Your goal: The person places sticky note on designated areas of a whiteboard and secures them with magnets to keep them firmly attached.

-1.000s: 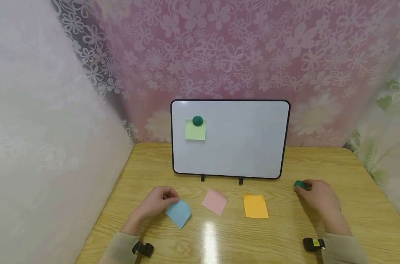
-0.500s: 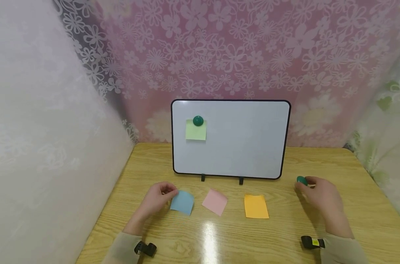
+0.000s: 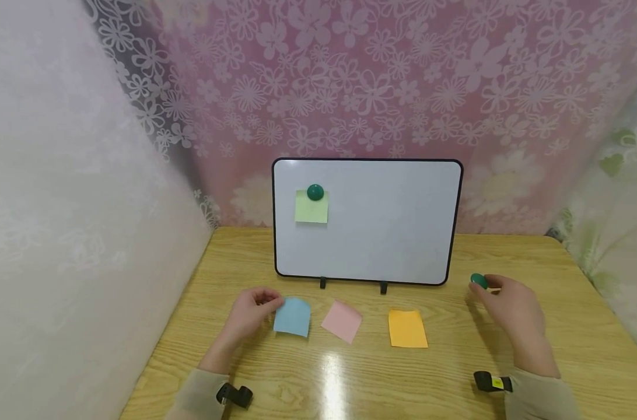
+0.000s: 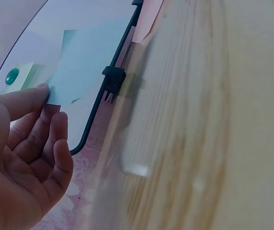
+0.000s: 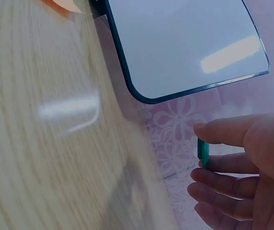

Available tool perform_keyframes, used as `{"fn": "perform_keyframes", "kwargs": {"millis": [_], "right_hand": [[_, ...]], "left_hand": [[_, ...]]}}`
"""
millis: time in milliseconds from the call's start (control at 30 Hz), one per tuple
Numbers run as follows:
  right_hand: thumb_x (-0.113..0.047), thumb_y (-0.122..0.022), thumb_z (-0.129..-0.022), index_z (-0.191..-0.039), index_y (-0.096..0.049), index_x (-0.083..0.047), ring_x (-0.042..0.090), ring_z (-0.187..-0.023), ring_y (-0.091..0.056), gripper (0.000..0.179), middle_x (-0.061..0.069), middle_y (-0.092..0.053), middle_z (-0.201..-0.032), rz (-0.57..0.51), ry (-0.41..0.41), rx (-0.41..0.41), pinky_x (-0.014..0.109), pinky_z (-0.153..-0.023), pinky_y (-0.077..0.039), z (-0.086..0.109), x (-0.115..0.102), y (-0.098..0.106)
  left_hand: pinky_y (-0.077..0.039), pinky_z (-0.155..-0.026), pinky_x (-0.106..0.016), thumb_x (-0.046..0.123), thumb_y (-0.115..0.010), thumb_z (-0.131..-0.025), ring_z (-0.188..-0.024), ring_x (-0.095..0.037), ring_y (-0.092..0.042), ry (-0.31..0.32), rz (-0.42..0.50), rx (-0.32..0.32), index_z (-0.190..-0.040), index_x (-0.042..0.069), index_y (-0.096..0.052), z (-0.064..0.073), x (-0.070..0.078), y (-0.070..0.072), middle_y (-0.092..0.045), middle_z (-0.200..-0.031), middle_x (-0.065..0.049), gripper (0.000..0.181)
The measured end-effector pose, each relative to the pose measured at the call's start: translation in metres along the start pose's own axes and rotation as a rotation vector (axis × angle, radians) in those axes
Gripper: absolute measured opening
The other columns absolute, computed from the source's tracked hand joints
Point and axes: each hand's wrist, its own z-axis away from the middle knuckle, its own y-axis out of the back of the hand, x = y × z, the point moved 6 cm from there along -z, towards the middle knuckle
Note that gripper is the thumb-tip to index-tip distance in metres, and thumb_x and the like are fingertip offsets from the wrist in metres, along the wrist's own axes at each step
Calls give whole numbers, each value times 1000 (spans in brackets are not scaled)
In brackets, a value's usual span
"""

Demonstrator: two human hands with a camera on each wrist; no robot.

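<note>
My left hand [image 3: 247, 315] pinches a blue sticky note [image 3: 293, 317] by its upper left corner, between thumb and fingers. In the left wrist view the note [image 4: 86, 62] hangs from the thumb tip [image 4: 42, 91], with the whiteboard behind it. On the right, my right hand [image 3: 514, 304] holds a round green magnet [image 3: 478, 281] between thumb and fingertips. The right wrist view shows that magnet [image 5: 203, 152] edge-on, off the table. A pink sticky note [image 3: 342, 321] and an orange sticky note [image 3: 408, 328] lie on the table between the hands.
Behind the notes a black-framed whiteboard [image 3: 387, 227] stands on small black feet [image 3: 384, 287]. At its upper left a second green magnet [image 3: 315, 192] pins a light green note [image 3: 311, 211]. The wooden table [image 3: 371, 379] meets a pale wall [image 3: 77, 233] on the left.
The blue note has risen and swung to the right with my left hand, turning from corner-down to nearly level. My right hand has lifted the green magnet slightly up and away.
</note>
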Motion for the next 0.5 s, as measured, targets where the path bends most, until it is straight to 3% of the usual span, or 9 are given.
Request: {"fn": "perform_keyframes", "kwargs": {"millis": [200, 367, 500], "right_hand": [[-62, -54, -107, -144, -61, 4, 51, -108, -68, 76, 33, -69, -127, 10, 23, 39, 54, -70, -56, -1, -12, 0], [-64, -56, -105, -144, -61, 3, 50, -109, -68, 78, 32, -69, -128, 2, 20, 44, 49, -67, -56, 1, -23, -1], [-66, -55, -105, -146, -59, 4, 50, -112, -67, 81, 31, -68, -130, 11, 10, 28, 44, -63, -55, 2, -29, -2]], "left_hand": [[-53, -74, -29, 23, -80, -100, -86, -19, -64, 4, 9, 26, -103, 11, -80, -1, 2, 2, -74, -94, 0, 12], [-55, -74, -31, 22, -80, -100, -85, -20, -65, -23, 48, 32, -103, 10, -81, -2, 7, 0, -75, -94, -2, 12], [-58, -76, -34, 22, -80, -100, -88, -23, -67, -3, 101, 43, -106, 9, -81, -4, 8, -1, -75, -96, -4, 14]]}}
